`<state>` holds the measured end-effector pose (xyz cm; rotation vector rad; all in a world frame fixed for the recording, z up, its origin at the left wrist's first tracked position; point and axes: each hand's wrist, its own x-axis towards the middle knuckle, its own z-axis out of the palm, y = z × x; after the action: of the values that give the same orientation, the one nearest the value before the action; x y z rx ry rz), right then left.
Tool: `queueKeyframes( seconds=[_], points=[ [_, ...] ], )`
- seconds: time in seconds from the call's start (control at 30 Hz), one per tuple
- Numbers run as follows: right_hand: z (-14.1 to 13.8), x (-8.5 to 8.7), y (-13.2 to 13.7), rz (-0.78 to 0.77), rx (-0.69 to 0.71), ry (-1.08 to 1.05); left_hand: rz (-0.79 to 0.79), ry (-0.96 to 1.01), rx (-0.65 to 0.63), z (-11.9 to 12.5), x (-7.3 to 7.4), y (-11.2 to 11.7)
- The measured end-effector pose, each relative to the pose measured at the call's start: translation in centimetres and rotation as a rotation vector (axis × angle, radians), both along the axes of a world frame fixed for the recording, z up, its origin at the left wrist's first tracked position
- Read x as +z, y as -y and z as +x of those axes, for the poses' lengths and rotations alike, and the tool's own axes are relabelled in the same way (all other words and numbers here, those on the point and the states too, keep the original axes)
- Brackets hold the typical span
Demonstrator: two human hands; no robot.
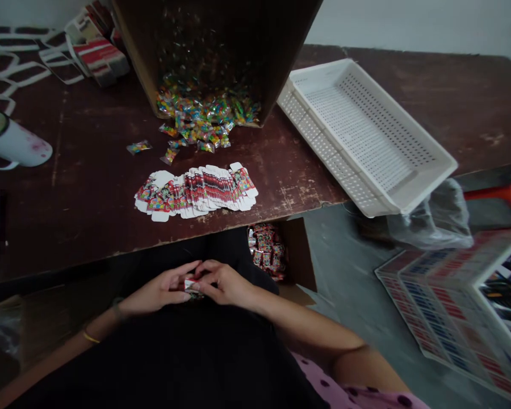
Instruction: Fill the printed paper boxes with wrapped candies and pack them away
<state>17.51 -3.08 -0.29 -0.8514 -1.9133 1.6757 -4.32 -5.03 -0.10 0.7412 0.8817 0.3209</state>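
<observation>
Over my lap, my left hand point(170, 287) and my right hand point(223, 283) meet around a small printed candy box point(190, 284). Its white and red flap shows between the fingers, while most of the box is hidden. Both hands are closed on it. Just beyond them, on the brown table, flat unfolded candy boxes point(208, 190) lie fanned out in an overlapping row. Behind that row, small clear packets of colourful candy point(204, 125) spill from a large cardboard box point(147, 74) tipped toward me.
A white perforated crate point(366, 136) sits at the table's right, overhanging the front edge. An enamel mug point(25, 142) stands at left. Below the table, an open carton point(298, 253) holds many filled candy boxes point(267, 253). Another crate point(451, 318) is on the floor at right.
</observation>
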Motion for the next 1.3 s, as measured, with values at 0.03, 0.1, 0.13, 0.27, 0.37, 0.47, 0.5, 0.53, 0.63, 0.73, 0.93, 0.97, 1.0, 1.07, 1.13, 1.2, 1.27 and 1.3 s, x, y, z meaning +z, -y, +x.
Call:
queueKeyframes(
  seconds=[0.03,0.1,0.13,0.27,0.37,0.47,0.5,0.53,0.63,0.73,0.93,0.97,1.0,1.07,1.13,1.2,1.27,1.3],
  points=[
    [0.0,0.1,0.0,-0.008,-0.032,0.014,-0.002,0.018,0.008,0.0,-0.2,0.0],
    [-0.1,0.4,-0.3,-0.050,-0.090,0.026,-0.010,0.045,0.025,0.1,-0.4,-0.2],
    [-0.1,0.5,-0.5,-0.062,-0.100,0.024,-0.009,0.052,0.032,0.1,-0.4,-0.3],
    [-0.4,0.8,-1.2,-0.032,-0.040,0.016,0.004,0.066,0.013,0.0,-0.3,-0.8],
    [-0.7,0.4,-1.1,0.000,-0.071,0.053,0.027,0.080,-0.039,-0.2,-0.3,-0.9],
    [-1.3,-0.3,-0.8,-0.054,-0.145,0.067,0.036,0.095,-0.049,-0.4,-0.6,-0.8],
    [-1.6,-0.6,-0.7,-0.090,-0.172,0.064,0.030,0.102,-0.039,-0.5,-0.7,-0.8],
    [-1.8,-0.8,-0.7,-0.121,-0.200,0.061,0.025,0.107,-0.028,-0.5,-0.8,-0.7],
    [-2.1,-1.2,-0.6,-0.113,-0.240,0.065,0.007,0.111,-0.015,-0.7,-1.0,-0.7],
    [-1.4,-1.2,-0.7,0.060,-0.090,0.027,-0.034,0.117,-0.024,-0.7,-1.0,-0.6],
    [-0.1,0.6,-2.3,0.335,0.258,0.060,0.067,0.049,-0.028,-0.3,-0.1,-0.6],
    [-0.5,1.0,-3.3,0.350,0.327,0.036,0.128,-0.005,-0.029,-0.5,0.1,-0.7],
    [-1.2,1.4,-4.8,0.368,0.396,0.004,0.189,-0.073,-0.036,-0.8,0.4,-0.9],
    [-3.5,1.8,-9.1,0.434,0.452,-0.027,0.300,-0.237,-0.067,-1.8,1.1,-1.2],
    [-6.8,1.9,-14.6,0.551,0.321,0.061,0.388,-0.398,-0.123,-3.3,1.8,-1.1],
    [-10.8,1.8,-20.3,0.675,0.087,0.272,0.439,-0.540,-0.228,-5.1,2.3,-0.7],
    [-14.8,1.7,-25.0,0.731,-0.039,0.480,0.440,-0.636,-0.311,-6.9,2.5,-0.2],
    [-16.7,1.6,-26.6,0.744,-0.066,0.548,0.437,-0.656,-0.305,-7.7,2.6,0.0]
  ],
)
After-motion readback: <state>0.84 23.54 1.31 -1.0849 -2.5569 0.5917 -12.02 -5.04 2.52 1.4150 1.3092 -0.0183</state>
